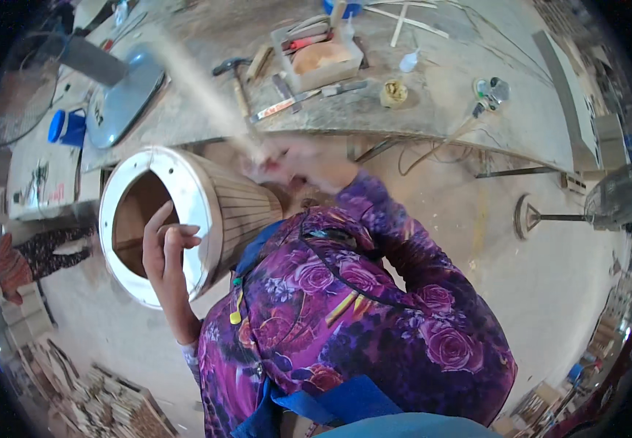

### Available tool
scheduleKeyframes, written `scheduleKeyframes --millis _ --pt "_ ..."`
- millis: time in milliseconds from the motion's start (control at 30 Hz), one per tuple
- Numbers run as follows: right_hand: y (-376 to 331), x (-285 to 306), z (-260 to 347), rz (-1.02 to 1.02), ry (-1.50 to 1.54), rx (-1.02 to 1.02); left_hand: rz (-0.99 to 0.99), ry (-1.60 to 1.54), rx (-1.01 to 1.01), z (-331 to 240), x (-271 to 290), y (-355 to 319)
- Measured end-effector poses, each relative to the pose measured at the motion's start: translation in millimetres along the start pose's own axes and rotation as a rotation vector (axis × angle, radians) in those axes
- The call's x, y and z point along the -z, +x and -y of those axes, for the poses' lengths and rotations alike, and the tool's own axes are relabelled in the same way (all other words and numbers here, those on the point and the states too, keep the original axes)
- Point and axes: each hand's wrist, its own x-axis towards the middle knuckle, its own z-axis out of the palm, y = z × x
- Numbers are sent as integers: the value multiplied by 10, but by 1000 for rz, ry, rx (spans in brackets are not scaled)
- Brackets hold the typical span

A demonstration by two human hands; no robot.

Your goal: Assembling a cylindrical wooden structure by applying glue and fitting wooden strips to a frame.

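A tapered round body of wooden slats (241, 204) lies on its side at left, its white ring-shaped end (122, 252) facing left around a dark opening. My left hand (166, 248) is in front of that ring, fingers partly bent and apart, with nothing visible in them. Smeared by motion, my right hand (305, 164) is above the slatted body, near the table's front edge. It is closed on a long pale stick (203, 95), which slants up to the left over the table. The blur hides the stick's exact kind.
On the worktable (433, 102) are a plastic bin of tools (323, 55), a hammer (239, 84), an open jar (394, 93) and a white bottle (409, 61). A blue bucket (68, 128) stands left. A standing fan (615, 201) is right. Another person (35, 259) is far left.
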Motion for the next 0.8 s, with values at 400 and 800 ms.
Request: scheduleKeyframes --millis 400,800 --pt "-823 3229 1332 -1047 -154 286 -174 -20 49 -148 -212 9" --pt "-416 3102 2559 -584 -1381 421 -294 0 68 -86 -426 -25"
